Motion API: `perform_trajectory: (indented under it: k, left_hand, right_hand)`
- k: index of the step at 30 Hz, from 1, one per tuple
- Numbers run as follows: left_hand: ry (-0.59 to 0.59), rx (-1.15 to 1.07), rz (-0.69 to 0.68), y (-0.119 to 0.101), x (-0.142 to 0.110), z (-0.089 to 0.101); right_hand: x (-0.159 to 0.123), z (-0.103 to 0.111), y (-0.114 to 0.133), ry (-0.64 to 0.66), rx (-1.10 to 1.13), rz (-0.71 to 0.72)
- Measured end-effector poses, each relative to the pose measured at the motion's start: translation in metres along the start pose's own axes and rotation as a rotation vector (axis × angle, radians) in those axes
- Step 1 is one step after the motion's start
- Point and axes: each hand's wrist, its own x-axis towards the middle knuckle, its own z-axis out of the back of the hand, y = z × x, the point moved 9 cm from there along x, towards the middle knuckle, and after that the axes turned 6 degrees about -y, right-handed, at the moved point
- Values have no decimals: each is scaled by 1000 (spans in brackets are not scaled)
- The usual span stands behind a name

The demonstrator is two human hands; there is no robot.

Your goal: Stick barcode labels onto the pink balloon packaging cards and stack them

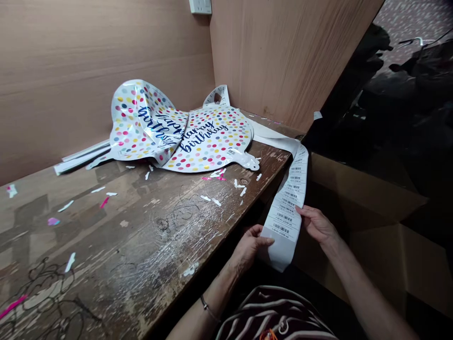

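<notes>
A long strip of white barcode labels [285,203] runs from the back of the table over its right edge and hangs down in front of me. My left hand [249,245] grips the strip's left side near its lower end, thumb on top, where the backing is bare. On the strip's right side, a little higher, my right hand [316,222] pinches the edge between thumb and fingers. Behind the strip, flat foil balloons [208,141] with coloured dots and "happy birthday" lettering lie overlapped on the table. One balloon's neck carries a small barcode label [231,152].
The worn wooden table [141,245] bears scattered white and pink scraps [212,200] and tangled dark scribbles at the near left. Wood panels [88,61] close off the back, with a wall socket [200,6] above. Cardboard [375,255] stands low on the right, in shadow.
</notes>
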Motion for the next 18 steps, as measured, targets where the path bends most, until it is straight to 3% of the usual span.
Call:
perform_trajectory:
  k: [18]
  left_hand:
    - [3,-49,-11,-8,-13,1]
  right_hand:
    - [-5,-7,-4,17,-24,-5]
